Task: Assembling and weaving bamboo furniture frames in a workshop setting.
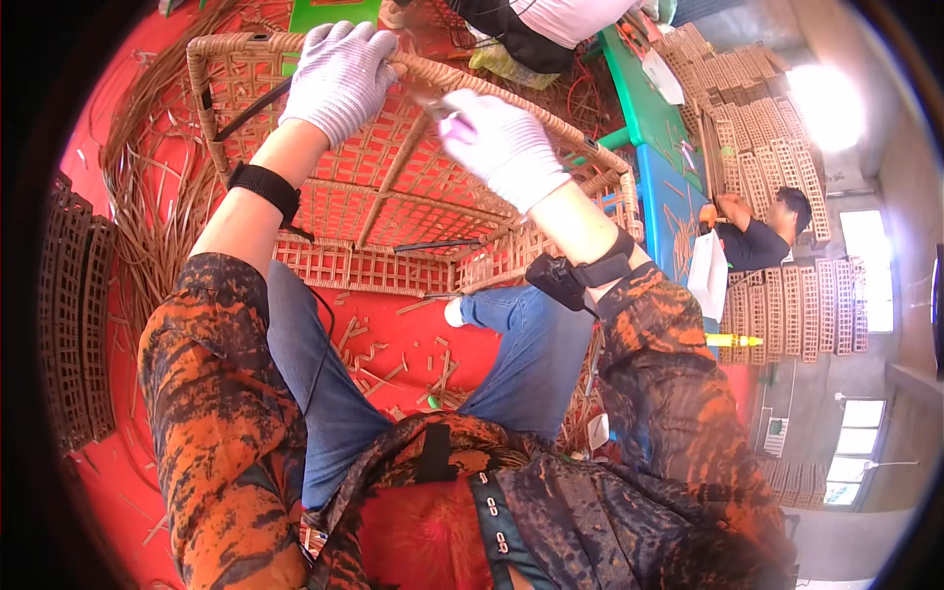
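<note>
Rattan basket frame [393, 197] under both gloved hands

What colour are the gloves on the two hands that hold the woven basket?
White, on both the left hand and the right hand; the head view shows it clearly against the tan basket.

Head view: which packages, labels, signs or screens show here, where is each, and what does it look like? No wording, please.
White paper sheet: right of the scene, by the seated co-worker, hanging tall and narrow; print not legible.
White paper slip: lying on the green table top at upper right, small and oblong.
No screens or signs are visible.
</note>
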A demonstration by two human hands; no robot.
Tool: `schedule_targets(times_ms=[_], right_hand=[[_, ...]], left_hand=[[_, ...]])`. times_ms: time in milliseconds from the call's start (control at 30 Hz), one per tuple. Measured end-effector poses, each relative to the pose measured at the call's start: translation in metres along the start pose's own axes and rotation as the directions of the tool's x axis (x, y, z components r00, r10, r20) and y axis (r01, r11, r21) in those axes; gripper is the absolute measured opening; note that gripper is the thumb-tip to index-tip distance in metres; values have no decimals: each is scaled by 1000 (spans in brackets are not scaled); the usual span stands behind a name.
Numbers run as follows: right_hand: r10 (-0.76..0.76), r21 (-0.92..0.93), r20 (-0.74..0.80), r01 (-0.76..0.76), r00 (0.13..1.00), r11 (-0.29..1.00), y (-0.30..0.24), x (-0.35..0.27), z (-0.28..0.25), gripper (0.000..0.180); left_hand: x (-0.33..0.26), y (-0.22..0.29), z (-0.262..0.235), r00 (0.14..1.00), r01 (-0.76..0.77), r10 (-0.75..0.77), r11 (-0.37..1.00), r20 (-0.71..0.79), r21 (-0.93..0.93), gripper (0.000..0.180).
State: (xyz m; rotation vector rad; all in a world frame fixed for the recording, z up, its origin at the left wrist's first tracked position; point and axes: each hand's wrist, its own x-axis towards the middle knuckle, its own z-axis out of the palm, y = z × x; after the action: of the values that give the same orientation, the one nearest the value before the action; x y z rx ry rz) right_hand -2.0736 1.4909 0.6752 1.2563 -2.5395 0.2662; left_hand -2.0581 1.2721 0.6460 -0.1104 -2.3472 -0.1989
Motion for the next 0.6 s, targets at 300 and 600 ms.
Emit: schedule_targets(times_ms=[300, 600], right_hand=[[-260, -435, -283, 119, 923, 893, 31, -20, -50, 37], [500, 30, -152, -502, 853, 865, 102, -35, -37, 61]], left_hand=[[0, -9, 6, 997, -68, 65, 993, -36, -98, 26], [-16, 23, -11, 993, -3, -13, 992, -120, -128, 43]])
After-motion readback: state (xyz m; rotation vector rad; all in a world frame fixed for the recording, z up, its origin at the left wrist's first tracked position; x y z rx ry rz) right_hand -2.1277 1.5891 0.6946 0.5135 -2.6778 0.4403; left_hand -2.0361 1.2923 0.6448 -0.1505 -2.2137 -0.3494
